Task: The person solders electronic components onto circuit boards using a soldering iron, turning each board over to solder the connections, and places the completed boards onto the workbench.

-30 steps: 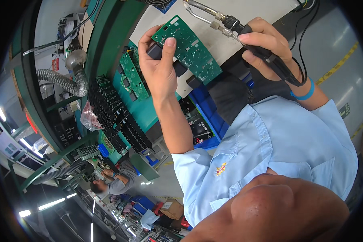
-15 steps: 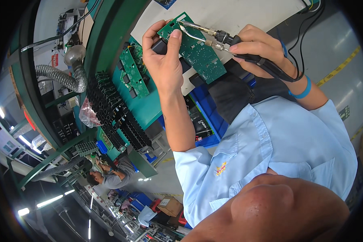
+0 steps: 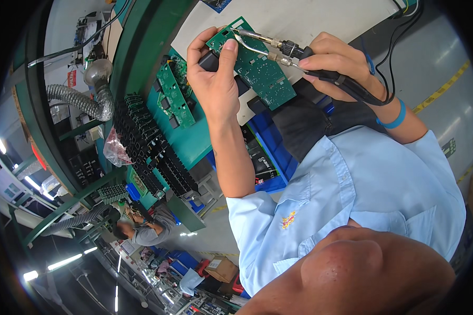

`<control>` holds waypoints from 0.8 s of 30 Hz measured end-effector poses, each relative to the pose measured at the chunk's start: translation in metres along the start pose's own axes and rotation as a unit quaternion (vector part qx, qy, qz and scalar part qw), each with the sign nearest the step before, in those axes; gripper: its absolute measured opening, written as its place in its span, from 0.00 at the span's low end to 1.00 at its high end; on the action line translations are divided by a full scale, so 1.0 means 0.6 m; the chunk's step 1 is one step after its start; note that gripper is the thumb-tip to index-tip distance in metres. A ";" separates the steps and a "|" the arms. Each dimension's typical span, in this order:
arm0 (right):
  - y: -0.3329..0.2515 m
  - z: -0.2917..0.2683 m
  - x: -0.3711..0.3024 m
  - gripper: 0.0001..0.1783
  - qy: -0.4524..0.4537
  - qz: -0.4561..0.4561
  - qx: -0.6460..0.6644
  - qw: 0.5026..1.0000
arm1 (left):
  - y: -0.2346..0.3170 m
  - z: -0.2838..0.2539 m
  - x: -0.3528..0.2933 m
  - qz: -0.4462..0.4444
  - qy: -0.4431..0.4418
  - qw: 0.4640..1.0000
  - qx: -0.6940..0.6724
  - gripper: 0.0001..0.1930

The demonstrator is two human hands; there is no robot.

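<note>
My left hand [image 3: 218, 79] grips a green circuit board [image 3: 264, 73] by its upper left end, with the thumb on its face and the fingers behind. Black block-shaped components stick out from the board's underside. Closed around its black handle, my right hand [image 3: 341, 65] holds a soldering iron [image 3: 284, 48]. Alongside the iron runs a thin bent metal tube [image 3: 249, 46]. Both the iron's tip and the tube's end meet at the board's upper left part, close to my left thumb. Whether the tip touches the board I cannot tell.
Further green circuit boards [image 3: 174, 100] lie on the green bench mat [image 3: 197, 142], beside rows of black parts [image 3: 152, 147]. Below the board sits a blue bin [image 3: 284, 157]. A cable [image 3: 393, 68] trails from the iron. A flexible duct [image 3: 73, 97] stands at left; a co-worker [image 3: 150, 231] sits farther off.
The circuit board and my left hand have shifted very slightly to the right. The soldering iron stays at almost the same place on the board. The co-worker's head has moved a little.
</note>
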State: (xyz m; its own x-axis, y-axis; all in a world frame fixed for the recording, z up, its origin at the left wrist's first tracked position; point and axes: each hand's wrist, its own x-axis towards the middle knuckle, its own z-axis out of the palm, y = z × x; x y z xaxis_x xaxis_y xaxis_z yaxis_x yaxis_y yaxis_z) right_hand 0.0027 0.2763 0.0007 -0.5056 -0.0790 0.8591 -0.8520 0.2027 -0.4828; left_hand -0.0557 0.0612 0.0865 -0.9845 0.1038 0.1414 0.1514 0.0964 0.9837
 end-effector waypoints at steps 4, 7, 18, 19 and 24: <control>0.002 0.001 -0.001 0.26 0.001 0.000 0.000 1.000 | 0.000 0.000 0.000 -0.007 -0.002 1.000 -0.008 0.19; 0.004 0.001 -0.001 0.25 0.003 0.001 0.000 1.000 | 0.000 0.000 0.002 -0.014 -0.003 1.000 -0.010 0.19; 0.058 -0.074 0.055 0.27 0.100 0.649 -0.136 0.741 | -0.014 -0.015 0.010 -0.044 0.008 0.997 -0.068 0.18; 0.059 -0.072 0.051 0.27 0.099 0.650 -0.136 0.741 | -0.017 -0.017 0.012 -0.044 0.008 0.997 -0.068 0.18; 0.062 -0.044 -0.011 0.27 0.100 0.437 -0.031 0.893 | -0.030 -0.022 0.019 -0.071 0.013 0.993 -0.095 0.18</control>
State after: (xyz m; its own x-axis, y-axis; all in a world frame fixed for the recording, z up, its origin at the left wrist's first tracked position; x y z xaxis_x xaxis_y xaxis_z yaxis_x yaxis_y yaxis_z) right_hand -0.0221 0.3104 -0.0186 -0.9345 0.3102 0.1747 -0.1309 0.1570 -0.9789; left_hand -0.0708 0.0478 0.0721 -0.9971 0.0765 0.0006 -0.0056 -0.0809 0.9967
